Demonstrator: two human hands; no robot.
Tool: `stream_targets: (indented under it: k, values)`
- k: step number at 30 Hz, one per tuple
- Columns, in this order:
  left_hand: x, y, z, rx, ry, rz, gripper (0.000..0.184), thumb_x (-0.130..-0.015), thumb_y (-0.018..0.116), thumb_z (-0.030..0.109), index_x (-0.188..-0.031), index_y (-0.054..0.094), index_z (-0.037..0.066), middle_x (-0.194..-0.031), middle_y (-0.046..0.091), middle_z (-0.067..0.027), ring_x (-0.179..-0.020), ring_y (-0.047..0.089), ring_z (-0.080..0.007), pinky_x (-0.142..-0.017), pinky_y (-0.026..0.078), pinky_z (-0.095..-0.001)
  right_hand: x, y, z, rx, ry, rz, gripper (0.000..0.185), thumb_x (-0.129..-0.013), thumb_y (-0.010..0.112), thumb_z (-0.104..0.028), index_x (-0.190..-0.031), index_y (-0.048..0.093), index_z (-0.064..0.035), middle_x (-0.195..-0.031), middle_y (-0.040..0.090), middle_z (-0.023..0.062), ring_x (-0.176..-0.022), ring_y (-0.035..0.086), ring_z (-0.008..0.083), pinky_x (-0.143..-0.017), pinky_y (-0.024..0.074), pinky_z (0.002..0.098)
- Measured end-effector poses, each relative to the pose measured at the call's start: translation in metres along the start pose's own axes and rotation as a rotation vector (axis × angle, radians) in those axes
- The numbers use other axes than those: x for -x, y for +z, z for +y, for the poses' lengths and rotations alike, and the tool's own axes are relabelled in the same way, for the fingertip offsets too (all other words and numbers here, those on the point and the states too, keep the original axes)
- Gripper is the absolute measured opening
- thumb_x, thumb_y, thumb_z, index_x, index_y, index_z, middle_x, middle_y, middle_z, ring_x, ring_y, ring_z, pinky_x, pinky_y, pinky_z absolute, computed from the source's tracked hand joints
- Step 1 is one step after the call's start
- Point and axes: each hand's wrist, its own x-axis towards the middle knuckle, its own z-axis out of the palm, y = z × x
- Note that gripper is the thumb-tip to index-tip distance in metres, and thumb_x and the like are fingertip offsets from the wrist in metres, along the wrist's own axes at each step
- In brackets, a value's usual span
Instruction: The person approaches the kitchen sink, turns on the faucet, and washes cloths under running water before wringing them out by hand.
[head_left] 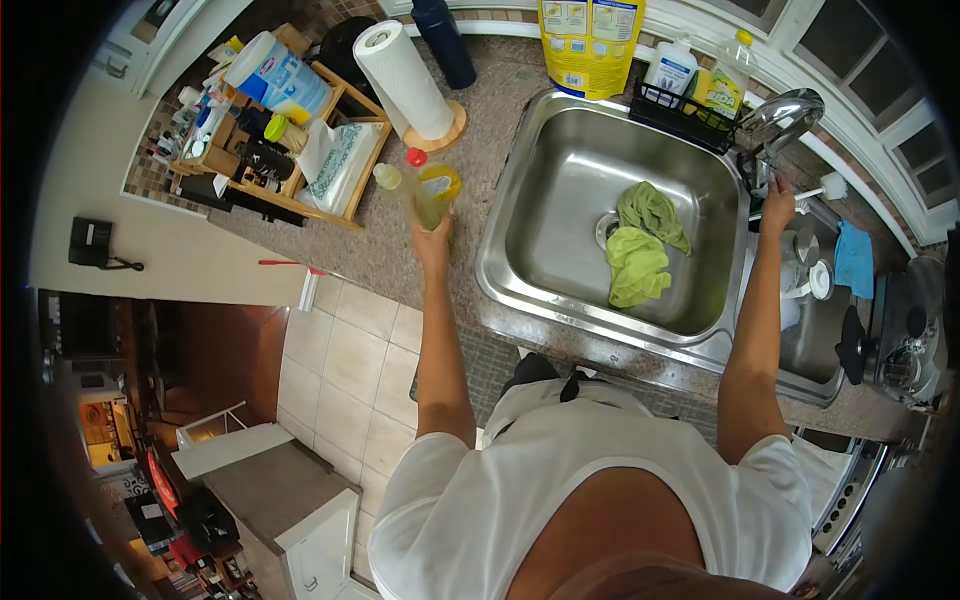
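Note:
My left hand [432, 245] is at the counter left of the sink, its fingers around a clear bottle [425, 208] with a pale cap. Close against it stands a bottle of yellow liquid [441, 183], and a red cap shows there too. The fingers partly hide how the bottles sit. My right hand [778, 208] reaches to the base of the chrome faucet [785, 118], with fingertips closed at its handle. In the steel sink [545, 190] lie a bright green cloth [637, 268] and a darker green cloth [655, 215], crumpled beside the drain.
Behind the sink are a yellow pouch [590, 45] and a black caddy [685, 118] with soap bottles. Paper towels [405, 85], a dark blue bottle [443, 45] and a wooden organizer [355, 205] stand left. A second basin [815, 355] with dishes and a blue cloth [853, 258] lie right.

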Motion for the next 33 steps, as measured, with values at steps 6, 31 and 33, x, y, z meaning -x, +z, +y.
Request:
stream_targets:
  k: [6, 31, 33]
  values:
    - [-0.03, 0.031, -0.013, 0.115, 0.003, 0.016, 0.073, -0.071, 0.071, 0.013, -0.134, 0.035, -0.001, -0.128, 0.046, -0.017, -0.118, 0.046, -0.0268, -0.099, 0.034, -0.0328, 0.045, 0.011, -0.041, 0.147, -0.18, -0.046, 0.046, -0.081, 0.057, -0.01, -0.126, 0.048, -0.0037, -0.124, 0.053, 0.019, -0.111, 0.052, 0.0342, -0.093, 0.0409, 0.038]
    - [0.016, -0.013, 0.003, 0.019, -0.081, -0.131, 0.079, -0.077, 0.07, 0.014, -0.138, 0.021, 0.001, -0.132, 0.034, -0.0198, -0.121, 0.036, -0.028, -0.101, 0.03, -0.0371, 0.04, -0.029, -0.083, 0.44, -0.016, -0.158, 0.023, -0.083, 0.059, -0.029, -0.094, 0.064, -0.0095, -0.086, 0.065, 0.0149, -0.084, 0.061, 0.0337, -0.072, 0.0461, 0.0434]
    - [0.034, -0.018, 0.016, 0.043, -0.14, -0.076, 0.07, -0.081, 0.067, 0.014, -0.136, 0.025, 0.001, -0.126, 0.038, -0.017, -0.114, 0.04, -0.0246, -0.095, 0.034, -0.035, 0.04, -0.033, -0.08, 0.398, -0.044, -0.17, 0.024, -0.083, 0.06, -0.028, -0.097, 0.063, -0.0088, -0.093, 0.064, 0.0145, -0.089, 0.06, 0.0332, -0.075, 0.0456, 0.0426]
